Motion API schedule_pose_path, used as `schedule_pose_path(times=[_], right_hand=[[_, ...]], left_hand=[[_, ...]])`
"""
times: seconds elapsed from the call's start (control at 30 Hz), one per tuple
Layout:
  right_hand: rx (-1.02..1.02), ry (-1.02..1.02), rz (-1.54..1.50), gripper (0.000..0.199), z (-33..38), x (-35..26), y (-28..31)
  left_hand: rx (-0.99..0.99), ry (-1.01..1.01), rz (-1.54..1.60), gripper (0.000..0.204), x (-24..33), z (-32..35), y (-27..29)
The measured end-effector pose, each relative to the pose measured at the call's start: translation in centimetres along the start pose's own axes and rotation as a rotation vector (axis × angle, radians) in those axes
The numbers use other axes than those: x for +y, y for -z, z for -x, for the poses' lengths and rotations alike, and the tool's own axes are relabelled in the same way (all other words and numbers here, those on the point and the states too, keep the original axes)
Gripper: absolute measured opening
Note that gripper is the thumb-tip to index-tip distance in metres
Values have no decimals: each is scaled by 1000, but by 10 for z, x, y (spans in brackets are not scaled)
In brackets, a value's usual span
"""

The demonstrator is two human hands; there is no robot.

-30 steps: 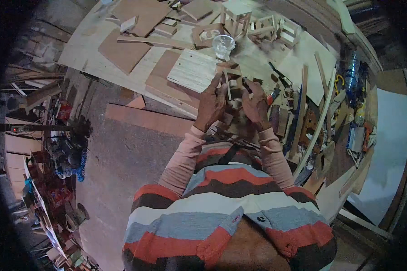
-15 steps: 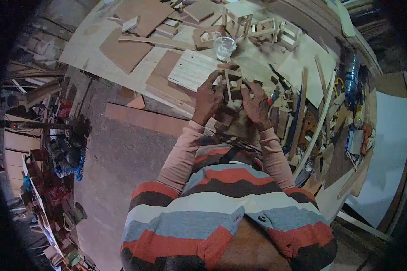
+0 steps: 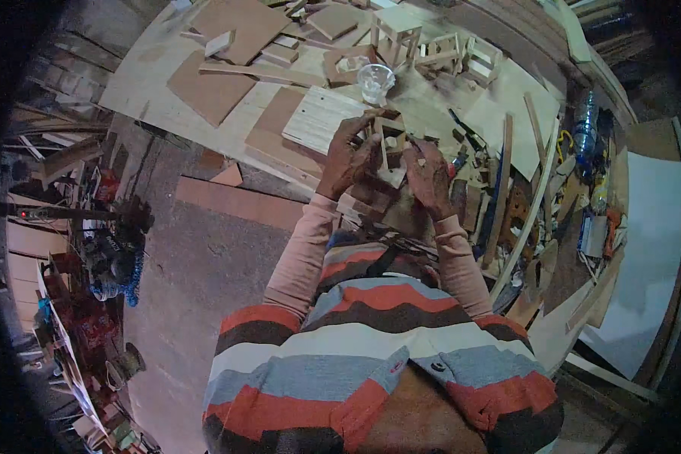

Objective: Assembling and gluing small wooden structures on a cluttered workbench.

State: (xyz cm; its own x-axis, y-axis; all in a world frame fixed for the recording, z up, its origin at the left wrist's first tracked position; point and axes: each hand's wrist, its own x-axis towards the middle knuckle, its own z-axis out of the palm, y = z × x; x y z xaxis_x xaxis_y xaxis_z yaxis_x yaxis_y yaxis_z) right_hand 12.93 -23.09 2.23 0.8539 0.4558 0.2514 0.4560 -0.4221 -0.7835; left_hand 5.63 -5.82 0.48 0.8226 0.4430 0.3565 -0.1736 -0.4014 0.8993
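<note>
Small wooden frame (image 3: 390,144) raised slightly since a second ago, gripped between left hand (image 3: 346,159) and right hand (image 3: 430,175), above the surface (image 3: 151,83).

Small pale wooden frame (image 3: 390,144), built of thin slats, roughly upright, held above the tabletop (image 3: 151,76) edge between both hands, its lower block facing the person.

Both forearms rise side by side from the lower edge, elbows bent. The left hand (image 3: 348,157) and right hand (image 3: 429,175) meet close together, fingers curled inward.
</note>
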Motion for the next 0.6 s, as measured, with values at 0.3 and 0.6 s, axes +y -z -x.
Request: schedule_pose_path(times=[0.3,0.6], right_hand=[[19,151,263,40,10,-35,4],[-2,85,184,49,17,-36,-15]], left_hand=[[-112,240,245,41,17,-2,5],[-133,220,368,41,23,-6,5]])
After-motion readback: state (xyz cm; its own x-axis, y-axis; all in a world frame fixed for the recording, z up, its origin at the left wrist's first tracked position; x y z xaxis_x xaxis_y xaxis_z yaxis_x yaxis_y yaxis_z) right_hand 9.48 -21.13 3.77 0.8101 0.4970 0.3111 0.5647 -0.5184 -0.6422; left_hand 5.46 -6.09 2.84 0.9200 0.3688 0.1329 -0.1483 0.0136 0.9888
